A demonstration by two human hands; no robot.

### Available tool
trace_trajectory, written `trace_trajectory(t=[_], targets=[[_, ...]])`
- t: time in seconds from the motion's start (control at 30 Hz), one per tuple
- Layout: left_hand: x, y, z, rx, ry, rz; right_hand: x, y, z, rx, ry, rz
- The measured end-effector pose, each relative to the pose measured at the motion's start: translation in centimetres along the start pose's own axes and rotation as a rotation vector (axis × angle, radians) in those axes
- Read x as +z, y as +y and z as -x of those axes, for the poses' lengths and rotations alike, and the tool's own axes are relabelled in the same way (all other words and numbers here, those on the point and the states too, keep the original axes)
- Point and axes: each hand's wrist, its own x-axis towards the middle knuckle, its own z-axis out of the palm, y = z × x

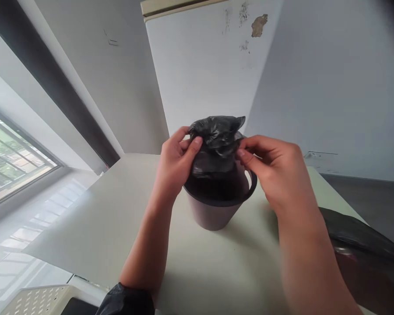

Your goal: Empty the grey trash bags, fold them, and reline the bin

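A small grey bin (pixel 213 214) with a dark rim stands on a pale table (pixel 118 218). Above its mouth is a crumpled black plastic bag (pixel 216 138). My left hand (pixel 175 164) pinches the bag's left side, thumb on top. At the bag's right side, my right hand (pixel 274 168) grips it with the fingertips. Both hands are closed on the bag, just over the bin's rim.
A tall white cabinet (pixel 203 65) stands behind the table. Another dark bag or bin (pixel 364 253) lies at the table's right edge. A window (pixel 9 157) is at the left, and a white perforated crate (pixel 36 299) sits low at the bottom left.
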Motion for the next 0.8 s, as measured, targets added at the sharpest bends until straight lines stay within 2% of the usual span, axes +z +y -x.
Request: trace_trajectory(t=[0.07, 0.13, 0.23, 0.37, 0.5, 0.6, 0.67, 0.8], targets=[[-0.4, -0.3, -0.1, 0.06, 0.084, 0.01, -0.4, 0.3, -0.3, -0.003, 0.102, -0.091], [-0.9, -0.4, -0.2, 0.082, 0.118, 0.004, -0.7, 0.3, -0.5, -0.005, 0.183, -0.194], [-1.4, -0.2, -0.2, 0.031, 0.027, -0.005, -0.8, 0.2, -0.6, -0.002, 0.226, -0.309], [-1.5, 0.7, 0.1, -0.067, -0.169, -0.006, -1.1, 0.4, -0.6, 0.016, 0.139, -0.274], [-1.1, 1.1, 0.3, -0.035, -0.197, 0.052, -0.8, 0.5, -0.5, 0.008, -0.016, 0.024], [-0.9, 0.6, 0.1, -0.029, -0.195, 0.077, -0.1, 0.2, -0.3, -0.081, -0.126, 0.069], [-0.8, 0.2, 0.0, -0.006, -0.186, 0.119, 0.4, 0.0, -0.1, -0.109, -0.115, 0.042], [-0.6, -0.3, -0.2, 0.036, -0.271, 0.194, 0.8, 0.2, 0.0, -0.07, 0.053, 0.01]])
